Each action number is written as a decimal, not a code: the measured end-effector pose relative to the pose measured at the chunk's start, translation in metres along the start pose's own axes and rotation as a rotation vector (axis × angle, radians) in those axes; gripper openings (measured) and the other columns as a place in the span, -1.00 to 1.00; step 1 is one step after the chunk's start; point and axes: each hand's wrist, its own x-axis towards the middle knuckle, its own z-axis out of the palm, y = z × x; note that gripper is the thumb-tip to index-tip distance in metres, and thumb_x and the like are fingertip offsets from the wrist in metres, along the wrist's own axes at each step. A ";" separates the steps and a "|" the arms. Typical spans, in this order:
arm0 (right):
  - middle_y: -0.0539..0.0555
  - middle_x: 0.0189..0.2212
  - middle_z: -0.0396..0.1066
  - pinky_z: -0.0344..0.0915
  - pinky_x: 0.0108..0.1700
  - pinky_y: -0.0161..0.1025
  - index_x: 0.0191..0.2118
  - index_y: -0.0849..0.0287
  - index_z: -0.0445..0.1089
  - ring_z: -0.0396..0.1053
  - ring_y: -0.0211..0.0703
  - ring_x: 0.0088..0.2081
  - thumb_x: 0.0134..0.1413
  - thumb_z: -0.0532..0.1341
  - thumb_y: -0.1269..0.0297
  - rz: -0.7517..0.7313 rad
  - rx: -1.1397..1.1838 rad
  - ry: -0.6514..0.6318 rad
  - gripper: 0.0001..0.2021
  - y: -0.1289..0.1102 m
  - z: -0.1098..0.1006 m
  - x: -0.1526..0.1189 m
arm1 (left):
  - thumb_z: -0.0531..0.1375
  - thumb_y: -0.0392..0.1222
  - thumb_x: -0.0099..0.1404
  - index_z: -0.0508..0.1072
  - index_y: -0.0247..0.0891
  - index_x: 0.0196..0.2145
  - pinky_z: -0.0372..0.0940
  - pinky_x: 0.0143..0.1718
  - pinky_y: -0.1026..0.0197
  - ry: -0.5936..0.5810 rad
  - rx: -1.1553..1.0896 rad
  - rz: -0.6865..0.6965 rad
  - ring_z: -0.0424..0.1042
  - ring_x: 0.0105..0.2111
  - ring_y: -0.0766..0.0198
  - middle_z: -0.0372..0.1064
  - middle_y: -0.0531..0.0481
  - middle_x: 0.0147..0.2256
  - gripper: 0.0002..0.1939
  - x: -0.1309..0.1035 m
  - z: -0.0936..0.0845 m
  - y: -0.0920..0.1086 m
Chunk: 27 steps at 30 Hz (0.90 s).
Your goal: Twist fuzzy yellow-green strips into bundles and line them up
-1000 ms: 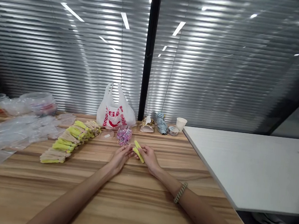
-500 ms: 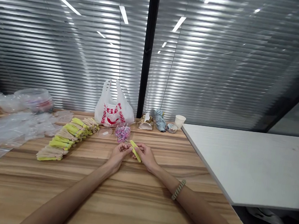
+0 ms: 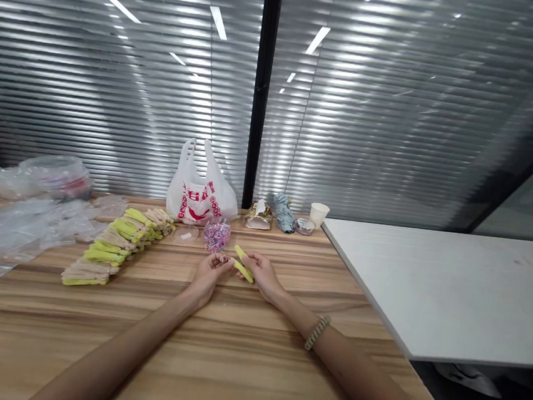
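Observation:
Over the middle of the wooden table, two thin yellow strips [image 3: 243,271] show between my hands, set at an angle to each other. My left hand [image 3: 209,277] pinches the lower strip at its left end. In my right hand [image 3: 263,278], thumb and fingers close on the upper strip, whose far end sticks out past the fingertips. Whether the right fingers also grip the lower strip, I cannot tell. Just beyond my hands stands a clear tub of pink and purple small bands [image 3: 216,236]. To the left lies a long row of bundled yellow and beige strips [image 3: 114,245].
Clear plastic bags [image 3: 19,223] and round plastic containers [image 3: 56,176] lie at left. Along the back are a clear lid [image 3: 185,235], white carrier bag [image 3: 203,194], gold tissue pack [image 3: 259,215], folded blue umbrella [image 3: 284,213], tape roll [image 3: 304,226] and paper cup [image 3: 318,214]. A white table [image 3: 450,293] adjoins at right.
The yellow strips have come apart into two at an angle, where they showed as one stacked piece. My hands have stayed nearly in place; the view has shifted slightly.

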 end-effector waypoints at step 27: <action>0.01 -0.47 0.41 0.32 -0.42 -0.33 -0.40 0.26 0.36 0.34 -0.33 -0.56 -0.38 0.37 0.18 0.027 0.109 -0.060 -0.65 0.005 -0.013 0.007 | 0.33 -0.05 -0.20 0.21 -0.28 -0.53 0.21 -0.36 0.29 0.226 0.084 0.154 0.30 -0.44 0.34 0.28 0.09 -0.49 -0.60 0.008 -0.009 -0.008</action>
